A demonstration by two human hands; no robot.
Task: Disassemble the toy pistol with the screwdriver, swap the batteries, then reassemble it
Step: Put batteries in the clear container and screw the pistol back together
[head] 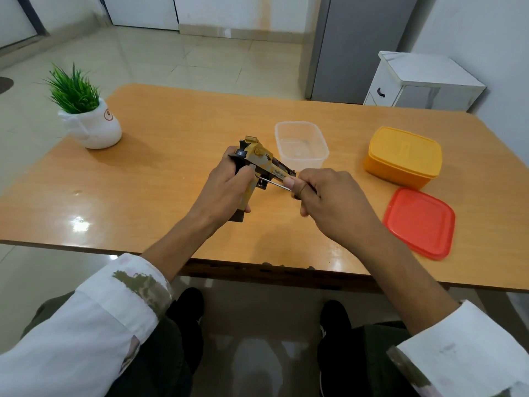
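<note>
A yellow and black toy pistol is held above the middle of the wooden table, barrel pointing right and away. My left hand is wrapped around its grip from the left. My right hand grips the handle of a thin screwdriver. Its metal shaft runs left toward the pistol's grip, just behind the trigger, and the tip touches the body there. The screwdriver's handle is hidden inside my fingers. No batteries are visible.
A clear plastic tub stands just behind the pistol. At the right stand a closed yellow box and a loose red lid. A potted green plant occupies the far left corner. A white cabinet stands beyond the table.
</note>
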